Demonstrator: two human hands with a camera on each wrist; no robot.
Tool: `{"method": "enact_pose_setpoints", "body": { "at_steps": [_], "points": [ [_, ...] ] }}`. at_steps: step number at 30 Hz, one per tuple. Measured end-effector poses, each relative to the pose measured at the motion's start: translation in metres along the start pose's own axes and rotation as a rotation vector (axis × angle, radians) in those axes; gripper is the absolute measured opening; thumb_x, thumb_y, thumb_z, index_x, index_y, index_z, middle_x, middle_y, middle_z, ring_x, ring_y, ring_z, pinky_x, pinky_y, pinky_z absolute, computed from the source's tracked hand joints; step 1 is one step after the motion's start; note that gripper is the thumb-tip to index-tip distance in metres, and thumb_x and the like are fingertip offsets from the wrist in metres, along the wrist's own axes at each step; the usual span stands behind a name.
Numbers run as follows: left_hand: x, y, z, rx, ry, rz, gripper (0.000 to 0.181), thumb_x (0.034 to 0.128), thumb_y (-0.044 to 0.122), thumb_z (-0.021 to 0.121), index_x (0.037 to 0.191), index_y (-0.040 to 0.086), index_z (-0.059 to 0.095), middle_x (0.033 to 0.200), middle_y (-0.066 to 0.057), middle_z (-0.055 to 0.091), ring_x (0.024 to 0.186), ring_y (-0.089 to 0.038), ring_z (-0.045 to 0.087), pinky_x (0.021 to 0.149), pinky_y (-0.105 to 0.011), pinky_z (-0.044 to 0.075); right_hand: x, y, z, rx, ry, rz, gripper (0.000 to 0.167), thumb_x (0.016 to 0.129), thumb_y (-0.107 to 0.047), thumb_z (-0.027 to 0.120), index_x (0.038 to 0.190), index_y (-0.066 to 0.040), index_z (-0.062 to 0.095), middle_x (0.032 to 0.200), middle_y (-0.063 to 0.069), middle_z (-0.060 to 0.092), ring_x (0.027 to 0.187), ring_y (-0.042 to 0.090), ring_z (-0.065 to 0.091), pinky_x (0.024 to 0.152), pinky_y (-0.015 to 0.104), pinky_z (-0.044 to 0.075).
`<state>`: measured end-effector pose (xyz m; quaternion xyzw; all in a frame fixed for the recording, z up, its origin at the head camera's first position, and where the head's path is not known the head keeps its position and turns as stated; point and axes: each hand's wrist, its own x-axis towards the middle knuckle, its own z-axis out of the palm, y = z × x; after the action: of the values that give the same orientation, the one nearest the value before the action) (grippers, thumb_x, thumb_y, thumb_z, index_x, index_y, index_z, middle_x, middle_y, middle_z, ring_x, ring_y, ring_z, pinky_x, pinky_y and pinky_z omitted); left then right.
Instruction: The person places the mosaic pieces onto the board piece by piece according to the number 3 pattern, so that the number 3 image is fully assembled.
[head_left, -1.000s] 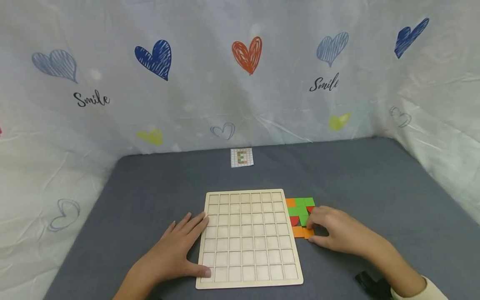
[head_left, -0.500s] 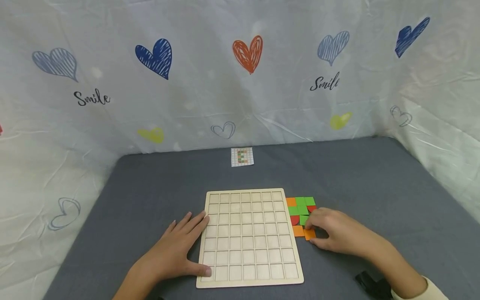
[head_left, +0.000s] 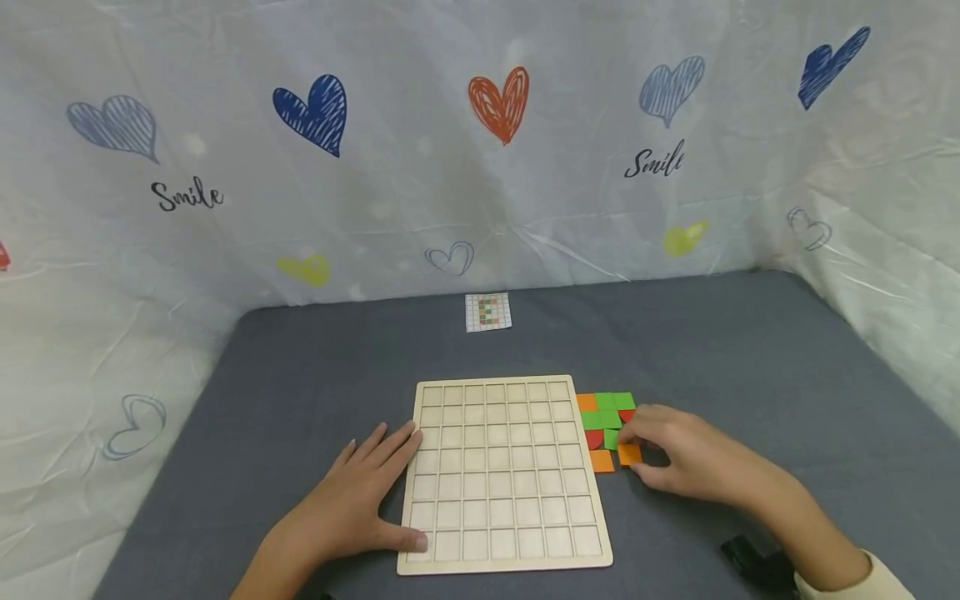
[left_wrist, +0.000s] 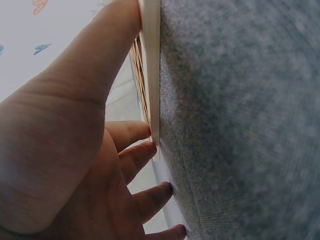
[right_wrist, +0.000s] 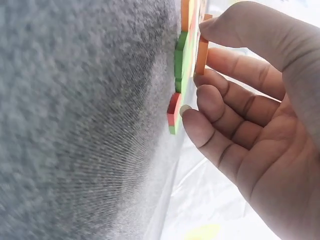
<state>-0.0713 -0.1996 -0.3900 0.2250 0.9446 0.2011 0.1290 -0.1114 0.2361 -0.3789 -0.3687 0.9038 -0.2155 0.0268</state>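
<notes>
A wooden grid board [head_left: 491,475] lies on the grey cloth. My left hand [head_left: 352,496] rests spread along its left edge, thumb on the lower corner; the left wrist view shows the fingertips touching the board's rim and the cloth. Just right of the board, my right hand [head_left: 701,454] pinches an orange square tile [head_left: 629,454] between thumb and fingers. In the right wrist view that orange tile [right_wrist: 202,52] is held clear of the cloth. Beside it lie green tiles [head_left: 610,419], red rounded tiles [head_left: 594,439] and another orange tile [head_left: 602,461].
A small printed grid card [head_left: 488,312] with a coloured pattern lies at the back of the table. Behind it hangs a white curtain [head_left: 390,183] with printed hearts. A black object [head_left: 757,562], only partly visible, is by the right wrist.
My right hand has drawn the orange tile away from the other tiles and lifted it. The left hand has stayed on the board's edge. The head view has shifted slightly.
</notes>
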Motion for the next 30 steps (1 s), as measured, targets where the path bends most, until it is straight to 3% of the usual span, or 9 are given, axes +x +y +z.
{"method": "enact_pose_setpoints", "body": {
  "at_steps": [7, 14, 23, 30],
  "points": [
    [0.0, 0.0, -0.002, -0.013, -0.009, -0.006, 0.119, 0.0696, 0.081, 0.069, 0.16, 0.013, 0.03, 0.164, -0.004, 0.025, 0.149, -0.042, 0.016, 0.11, -0.073, 0.013, 0.006, 0.003, -0.001, -0.033, 0.036, -0.013, 0.026, 0.081, -0.007, 0.078, 0.105, -0.015, 0.073, 0.096, -0.013, 0.056, 0.082, 0.007, 0.052, 0.07, 0.027, 0.049],
    [0.0, 0.0, -0.001, -0.02, -0.013, -0.012, 0.119, 0.0689, 0.081, 0.069, 0.16, 0.014, 0.03, 0.164, -0.003, 0.024, 0.15, -0.04, 0.015, 0.111, -0.072, 0.012, 0.01, 0.004, 0.001, -0.02, 0.054, -0.05, 0.026, 0.081, -0.005, 0.077, 0.104, -0.017, 0.072, 0.094, -0.014, 0.055, 0.081, 0.007, 0.052, 0.068, 0.025, 0.047],
    [0.0, 0.001, -0.001, -0.026, -0.021, -0.012, 0.119, 0.0692, 0.081, 0.069, 0.16, 0.014, 0.03, 0.165, -0.002, 0.024, 0.15, -0.04, 0.014, 0.111, -0.072, 0.012, 0.023, 0.001, 0.003, -0.028, 0.039, -0.047, 0.026, 0.082, -0.007, 0.076, 0.106, -0.017, 0.074, 0.098, -0.013, 0.058, 0.084, 0.008, 0.054, 0.071, 0.027, 0.05],
    [0.0, 0.001, -0.004, -0.034, -0.029, -0.007, 0.119, 0.0705, 0.08, 0.069, 0.16, 0.013, 0.028, 0.165, -0.004, 0.022, 0.149, -0.042, 0.013, 0.11, -0.073, 0.011, 0.036, -0.003, 0.003, -0.061, 0.059, -0.077, 0.023, 0.081, -0.006, 0.074, 0.102, -0.014, 0.075, 0.087, -0.01, 0.051, 0.073, 0.005, 0.045, 0.062, 0.021, 0.04]
  ]
}}
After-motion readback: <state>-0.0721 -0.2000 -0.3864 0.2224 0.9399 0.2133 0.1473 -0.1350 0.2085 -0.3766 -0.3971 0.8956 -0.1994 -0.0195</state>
